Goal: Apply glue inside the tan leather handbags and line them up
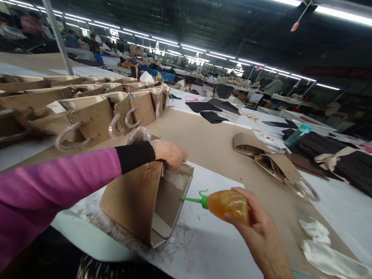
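Note:
A tan handbag (131, 200) lies tipped on white paper in front of me, its open side facing right and its pale lining showing. My left hand (171, 153) is closed on the bag's upper edge; the fingertips are partly hidden. Wrapped in clear plastic, a handle (140, 133) sticks up behind the wrist. In my right hand (257, 219) is a squeeze bottle (227, 205) of amber liquid, probably glue, gripped around its body. The bottle's thin green nozzle (192, 199) points left, its tip at the bag's open edge. A small green cap dangles by the nozzle.
Rows of similar tan bags (90, 118) stand at the left. Flat tan bag pieces (273, 162) lie at the right on brown paper (205, 143). Crumpled white material (335, 256) is at the near right. Black pieces (213, 109) and a teal bottle (299, 135) sit farther back.

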The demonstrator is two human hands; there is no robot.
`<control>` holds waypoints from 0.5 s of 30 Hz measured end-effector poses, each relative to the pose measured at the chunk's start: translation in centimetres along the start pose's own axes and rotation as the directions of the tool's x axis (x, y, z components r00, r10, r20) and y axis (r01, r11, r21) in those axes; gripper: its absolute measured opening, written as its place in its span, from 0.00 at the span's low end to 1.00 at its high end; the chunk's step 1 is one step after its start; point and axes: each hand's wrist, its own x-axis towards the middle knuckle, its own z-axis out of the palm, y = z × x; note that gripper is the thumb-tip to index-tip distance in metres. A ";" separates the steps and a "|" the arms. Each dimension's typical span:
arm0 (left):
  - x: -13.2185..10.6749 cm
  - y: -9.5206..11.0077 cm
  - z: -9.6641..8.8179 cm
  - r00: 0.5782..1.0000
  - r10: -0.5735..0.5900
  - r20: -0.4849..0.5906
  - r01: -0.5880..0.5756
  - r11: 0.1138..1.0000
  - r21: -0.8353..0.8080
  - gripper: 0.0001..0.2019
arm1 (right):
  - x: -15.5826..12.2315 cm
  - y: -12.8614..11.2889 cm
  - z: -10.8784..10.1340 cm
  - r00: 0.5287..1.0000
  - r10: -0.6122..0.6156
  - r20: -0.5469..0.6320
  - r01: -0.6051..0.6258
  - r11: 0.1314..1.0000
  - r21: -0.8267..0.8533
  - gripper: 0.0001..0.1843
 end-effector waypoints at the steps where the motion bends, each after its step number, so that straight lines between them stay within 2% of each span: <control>1: -0.1 0.1 0.0 1.000 0.005 -0.006 -0.005 1.000 -0.002 0.13 | -0.2 0.0 0.0 1.000 0.000 0.007 0.000 1.000 -0.002 0.23; 11: 0.0 0.2 0.2 0.999 0.036 -0.020 -0.036 0.999 0.031 0.11 | -2.2 0.7 0.2 0.987 0.095 0.127 -0.096 0.995 -0.004 0.25; 15: 0.2 -0.1 0.8 0.997 0.057 -0.053 -0.054 0.997 0.060 0.10 | -2.9 1.0 0.3 0.975 0.129 0.182 -0.130 0.991 -0.004 0.26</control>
